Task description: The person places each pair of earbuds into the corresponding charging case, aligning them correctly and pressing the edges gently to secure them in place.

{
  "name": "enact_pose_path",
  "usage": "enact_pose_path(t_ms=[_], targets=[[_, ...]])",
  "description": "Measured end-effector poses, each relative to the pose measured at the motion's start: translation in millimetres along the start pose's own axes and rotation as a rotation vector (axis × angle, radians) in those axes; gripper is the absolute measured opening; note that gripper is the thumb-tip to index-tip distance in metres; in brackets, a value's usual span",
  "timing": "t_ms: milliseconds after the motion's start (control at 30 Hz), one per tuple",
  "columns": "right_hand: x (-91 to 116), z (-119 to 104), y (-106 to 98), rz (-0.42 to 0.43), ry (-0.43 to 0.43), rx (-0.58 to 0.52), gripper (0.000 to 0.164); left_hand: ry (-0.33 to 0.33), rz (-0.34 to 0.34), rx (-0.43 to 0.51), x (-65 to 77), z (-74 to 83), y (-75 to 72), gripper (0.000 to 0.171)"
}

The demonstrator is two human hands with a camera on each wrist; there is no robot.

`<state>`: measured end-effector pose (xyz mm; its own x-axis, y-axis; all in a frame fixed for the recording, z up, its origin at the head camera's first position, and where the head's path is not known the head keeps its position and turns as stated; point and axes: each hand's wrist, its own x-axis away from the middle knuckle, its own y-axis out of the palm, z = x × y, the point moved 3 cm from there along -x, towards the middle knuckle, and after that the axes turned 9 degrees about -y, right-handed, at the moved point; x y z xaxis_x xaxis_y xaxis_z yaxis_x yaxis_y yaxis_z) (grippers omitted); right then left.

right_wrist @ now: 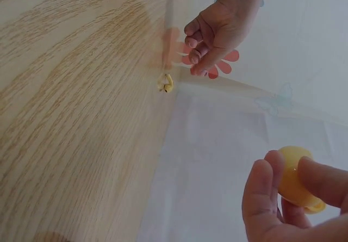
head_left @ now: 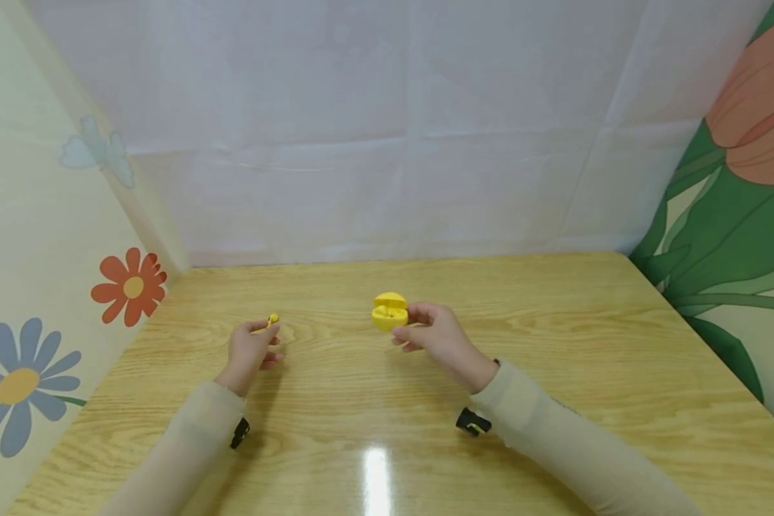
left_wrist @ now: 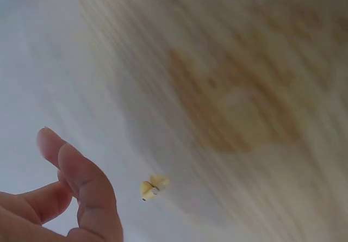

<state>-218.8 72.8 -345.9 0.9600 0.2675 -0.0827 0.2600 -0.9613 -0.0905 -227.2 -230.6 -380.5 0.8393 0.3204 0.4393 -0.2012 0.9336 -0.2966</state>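
Observation:
My right hand (head_left: 448, 333) holds a round yellow earbud case (head_left: 390, 313) between thumb and fingers, above the table. Its lid stands raised, and the inside faces me in the head view. From the right wrist, the back of the same case (right_wrist: 295, 179) shows, partly covered by the fingers. A small yellow earbud (left_wrist: 154, 187) lies on the table at the left. Close over it is my left hand (head_left: 251, 350), fingers loosely bent. Both wrist views show a gap between those fingers and the earbud.
The wood-grain table (head_left: 335, 387) stretches beneath both hands. A pale cloth (head_left: 393, 143) hangs behind its far edge. Painted flower panels flank it, with a red flower (head_left: 132, 287) on the left and a large tulip (head_left: 761, 122) on the right.

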Motion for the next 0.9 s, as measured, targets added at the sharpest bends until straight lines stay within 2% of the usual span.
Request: enact_pose_path(t_ms=[367,733,900], targets=[[2,-2,0,-0.017,-0.021,-0.011,0.03,-0.093,0.012,0.043,-19.2,-4.7,-4.1,0.045],[1,0,0,-0.007,-0.005,-0.014,0.029,-0.128,0.019,-0.053,-32.5,-6.1,-9.1,0.04],[0,1,-1,0.0,0.003,-0.008,0.028,-0.147,-0.004,-0.051,-39.4,-5.0,-10.3,0.039]])
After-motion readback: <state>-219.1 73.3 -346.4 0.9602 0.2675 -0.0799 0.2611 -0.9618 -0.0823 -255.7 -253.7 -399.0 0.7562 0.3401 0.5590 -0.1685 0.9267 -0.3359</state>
